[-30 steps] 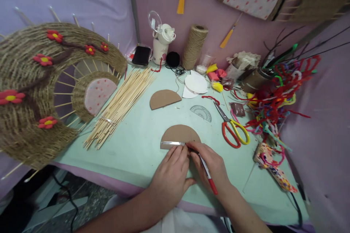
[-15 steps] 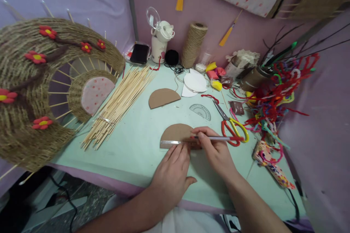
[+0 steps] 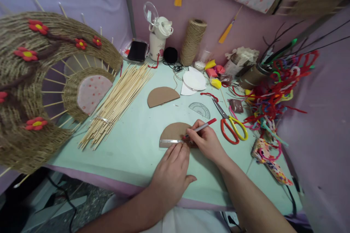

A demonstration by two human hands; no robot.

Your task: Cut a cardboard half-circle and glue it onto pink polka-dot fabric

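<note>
A brown cardboard half-circle (image 3: 172, 131) lies on the pale green table (image 3: 136, 145) in front of me. A clear ruler (image 3: 169, 141) rests along its straight edge. My left hand (image 3: 172, 174) lies flat with fingers stretched out, pressing the ruler's right end. My right hand (image 3: 206, 140) grips a red-capped pen (image 3: 203, 126), its tip on the cardboard near the ruler and its cap pointing up to the right.
A second cardboard half-circle (image 3: 161, 95), a protractor (image 3: 200, 109) and red-and-yellow scissors (image 3: 232, 125) lie beyond. A bundle of bamboo sticks (image 3: 117, 102) lies left, beside a woven fan (image 3: 41, 87). Pipe cleaners (image 3: 276, 94), a twine spool (image 3: 193, 42) and white discs (image 3: 194, 80) crowd the back right.
My right hand turned the pen from pointing back at me, through level, to tip-down on the cardboard with the cap up right. The left hand stayed on the ruler.
</note>
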